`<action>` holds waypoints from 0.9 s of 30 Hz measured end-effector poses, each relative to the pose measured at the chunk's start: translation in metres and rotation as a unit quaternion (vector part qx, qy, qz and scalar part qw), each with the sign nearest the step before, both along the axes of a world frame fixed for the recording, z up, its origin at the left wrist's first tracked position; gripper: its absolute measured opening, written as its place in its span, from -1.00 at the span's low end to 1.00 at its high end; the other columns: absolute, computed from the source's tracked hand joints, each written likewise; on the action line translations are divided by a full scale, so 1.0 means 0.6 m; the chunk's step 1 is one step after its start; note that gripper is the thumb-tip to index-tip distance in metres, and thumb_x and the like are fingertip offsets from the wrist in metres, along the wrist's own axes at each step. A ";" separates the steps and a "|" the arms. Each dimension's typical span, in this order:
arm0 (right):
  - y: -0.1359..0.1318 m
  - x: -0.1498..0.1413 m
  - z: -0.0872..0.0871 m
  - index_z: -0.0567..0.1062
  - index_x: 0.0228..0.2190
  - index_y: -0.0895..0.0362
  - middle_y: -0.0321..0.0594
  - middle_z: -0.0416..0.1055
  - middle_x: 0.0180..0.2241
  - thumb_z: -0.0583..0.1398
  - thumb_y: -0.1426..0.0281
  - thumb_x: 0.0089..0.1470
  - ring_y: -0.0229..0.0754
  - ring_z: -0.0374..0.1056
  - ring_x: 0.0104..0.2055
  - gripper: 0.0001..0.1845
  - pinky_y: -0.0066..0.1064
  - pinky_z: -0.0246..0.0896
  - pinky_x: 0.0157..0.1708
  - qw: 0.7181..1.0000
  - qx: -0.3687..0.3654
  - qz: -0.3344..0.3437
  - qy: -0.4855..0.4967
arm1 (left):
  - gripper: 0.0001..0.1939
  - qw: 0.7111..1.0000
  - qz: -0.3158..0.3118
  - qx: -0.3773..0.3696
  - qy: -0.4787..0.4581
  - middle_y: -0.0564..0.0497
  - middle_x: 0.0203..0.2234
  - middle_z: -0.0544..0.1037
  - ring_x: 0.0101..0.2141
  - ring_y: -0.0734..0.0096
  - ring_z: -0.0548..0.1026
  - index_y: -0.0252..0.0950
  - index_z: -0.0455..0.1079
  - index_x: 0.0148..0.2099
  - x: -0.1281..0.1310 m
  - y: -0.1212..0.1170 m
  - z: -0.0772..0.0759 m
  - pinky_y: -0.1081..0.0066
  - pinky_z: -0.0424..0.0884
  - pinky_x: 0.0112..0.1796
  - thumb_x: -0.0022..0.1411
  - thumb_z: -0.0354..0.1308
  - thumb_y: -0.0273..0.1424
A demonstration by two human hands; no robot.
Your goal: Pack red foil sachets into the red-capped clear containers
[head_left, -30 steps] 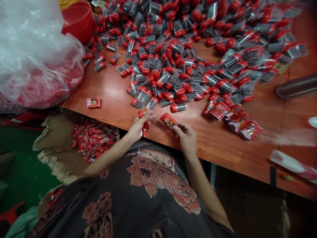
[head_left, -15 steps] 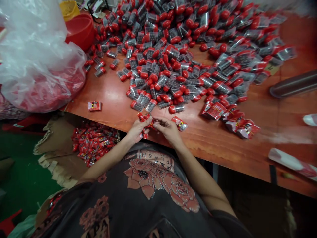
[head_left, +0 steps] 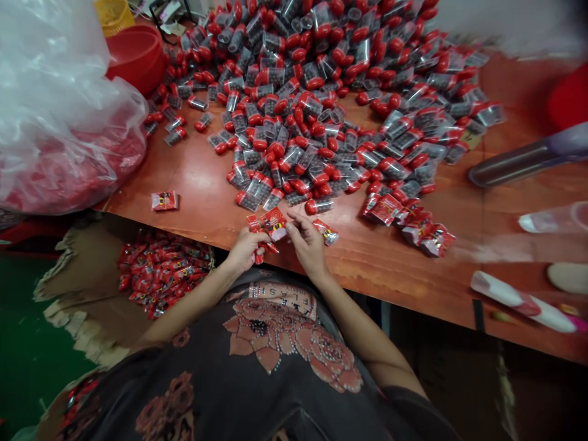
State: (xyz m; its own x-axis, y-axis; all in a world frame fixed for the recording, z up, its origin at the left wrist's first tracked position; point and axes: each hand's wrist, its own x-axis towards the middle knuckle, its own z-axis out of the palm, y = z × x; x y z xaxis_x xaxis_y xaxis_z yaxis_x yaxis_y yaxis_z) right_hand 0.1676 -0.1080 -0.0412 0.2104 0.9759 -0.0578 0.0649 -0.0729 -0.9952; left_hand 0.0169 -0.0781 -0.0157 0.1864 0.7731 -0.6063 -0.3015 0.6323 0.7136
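L hand (head_left: pixel 245 250) is clenching red foil sachets (head_left: pixel 260 236), R hand (head_left: pixel 309 242) is hovering w/ fingers (head_left: pixel 296 223) released; big heap of red-capped tubes (head_left: pixel 294 122) is sitting on wooden table (head_left: pixel 367 269), more sachets (head_left: pixel 160 272) filling cardboard carton (head_left: pixel 87 306) below.

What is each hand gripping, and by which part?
The left hand pinches red sachets by their upper ends, the rest hanging. Another sachet stands between the hands; whether the right hand grips it cannot be told.
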 end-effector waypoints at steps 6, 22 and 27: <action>0.005 0.007 0.010 0.49 0.01 -0.04 -0.10 0.50 -0.16 0.06 0.35 0.27 -0.02 0.41 -0.07 -0.67 -0.07 0.34 -0.02 0.975 0.096 0.038 -0.196 | -0.89 0.999 -0.017 -0.042 -0.027 0.01 -0.63 0.50 -0.72 0.63 0.24 -0.33 0.52 -0.40 -0.003 0.011 0.005 0.52 -0.10 -0.73 -0.08 0.32 -0.43; 0.081 0.169 -0.008 0.56 -0.03 0.12 0.03 0.49 -0.11 0.04 0.50 0.22 0.12 0.26 0.00 -0.61 0.01 0.21 0.04 0.838 0.088 0.104 -0.528 | -0.80 0.989 0.143 0.013 -0.033 0.09 -0.53 0.56 -0.51 0.60 0.48 -0.31 0.51 -0.40 0.010 0.026 -0.005 0.56 0.33 -0.46 -0.11 0.46 -0.47; 0.083 0.168 -0.006 0.54 -0.04 0.13 0.03 0.53 -0.09 0.05 0.45 0.27 0.10 0.30 0.00 -0.66 0.02 0.20 0.05 0.822 0.119 0.118 -0.544 | -0.81 0.990 0.142 -0.004 -0.009 0.12 -0.64 0.44 -0.62 0.61 0.35 -0.29 0.47 -0.45 0.004 0.026 0.010 0.48 0.23 -0.58 0.00 0.42 -0.36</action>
